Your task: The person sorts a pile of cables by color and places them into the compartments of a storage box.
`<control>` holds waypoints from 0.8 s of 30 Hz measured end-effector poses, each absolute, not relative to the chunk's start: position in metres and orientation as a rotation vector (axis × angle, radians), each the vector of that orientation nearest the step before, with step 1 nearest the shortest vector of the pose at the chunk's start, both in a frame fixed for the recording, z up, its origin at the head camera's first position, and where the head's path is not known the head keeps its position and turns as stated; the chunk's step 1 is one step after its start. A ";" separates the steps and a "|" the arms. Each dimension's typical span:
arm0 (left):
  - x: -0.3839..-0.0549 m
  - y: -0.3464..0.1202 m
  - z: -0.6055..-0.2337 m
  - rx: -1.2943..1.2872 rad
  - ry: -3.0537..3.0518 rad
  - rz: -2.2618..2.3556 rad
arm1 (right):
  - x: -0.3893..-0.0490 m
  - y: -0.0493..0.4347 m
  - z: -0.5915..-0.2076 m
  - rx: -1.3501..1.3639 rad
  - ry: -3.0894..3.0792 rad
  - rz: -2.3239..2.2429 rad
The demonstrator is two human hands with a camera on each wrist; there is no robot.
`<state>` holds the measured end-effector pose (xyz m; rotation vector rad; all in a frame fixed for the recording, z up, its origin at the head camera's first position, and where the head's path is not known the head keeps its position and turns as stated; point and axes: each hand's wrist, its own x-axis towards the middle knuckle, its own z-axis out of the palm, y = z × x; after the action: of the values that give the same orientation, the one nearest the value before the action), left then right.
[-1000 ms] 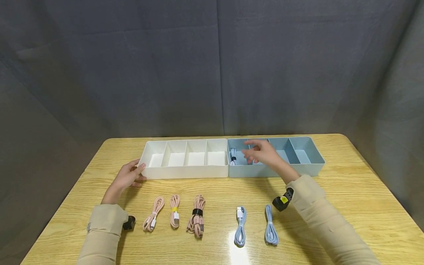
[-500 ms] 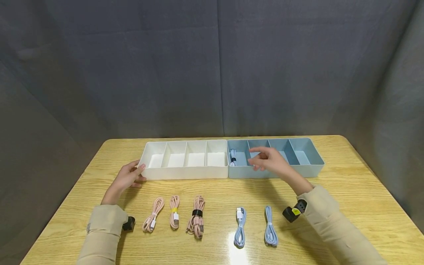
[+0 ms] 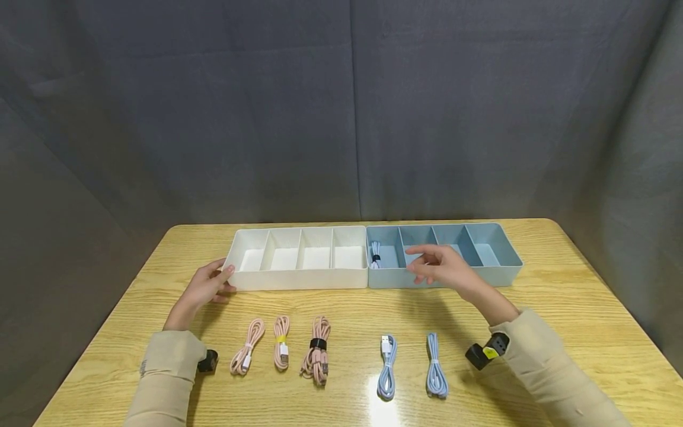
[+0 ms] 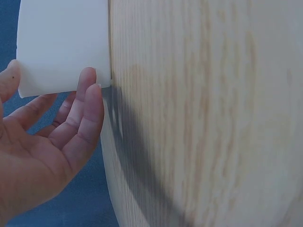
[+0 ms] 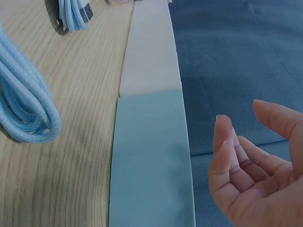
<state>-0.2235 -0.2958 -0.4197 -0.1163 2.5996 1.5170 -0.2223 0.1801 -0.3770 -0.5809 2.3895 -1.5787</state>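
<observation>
Watching remotely, I see the relaxed right hand (image 3: 445, 268) hiding part of the blue box (image 3: 392, 278); the loose-fingered left hand (image 3: 205, 284) apparently touches the white box (image 3: 299, 279).

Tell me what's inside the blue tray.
The blue tray shows one pale cable bundle with a black tie, in its leftmost compartment. The right hand covers part of the next two, so anything hidden there cannot be seen.

And here the right hand (image 3: 445, 268) blocks part of the blue tray's (image 3: 496, 274) middle compartments! Left sleeve (image 3: 165, 373): a mark, perhaps print, too tiny to read. Left wrist view: left hand (image 4: 47, 146) cropped at left, white tray (image 4: 64, 42) at top. Right wrist view: the left edge slices a blue cable (image 5: 21, 72).
</observation>
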 end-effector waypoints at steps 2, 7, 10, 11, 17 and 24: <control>-0.223 -0.296 -0.420 -0.124 2.607 1.518 | -0.220 0.181 -0.376 -0.588 2.387 -1.576; -0.222 -0.296 -0.420 -0.121 2.615 1.524 | -0.214 0.181 -0.374 -0.578 2.387 -1.573; -0.223 -0.297 -0.421 -0.112 2.603 1.533 | -0.211 0.183 -0.373 -0.574 2.387 -1.568; -0.223 -0.297 -0.421 -0.108 2.600 1.533 | -0.209 0.183 -0.373 -0.573 2.385 -1.567; -0.225 -0.300 -0.425 -0.098 2.583 1.557 | -0.202 0.184 -0.371 -0.592 2.374 -1.562; -0.244 -0.318 -0.459 -0.102 2.604 1.560 | -0.197 0.185 -0.371 -0.606 2.354 -1.568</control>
<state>-0.2445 -0.3181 -0.4588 -0.1019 2.6040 1.5598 -0.1970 0.1849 -0.3708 -0.6060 2.3539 -1.5683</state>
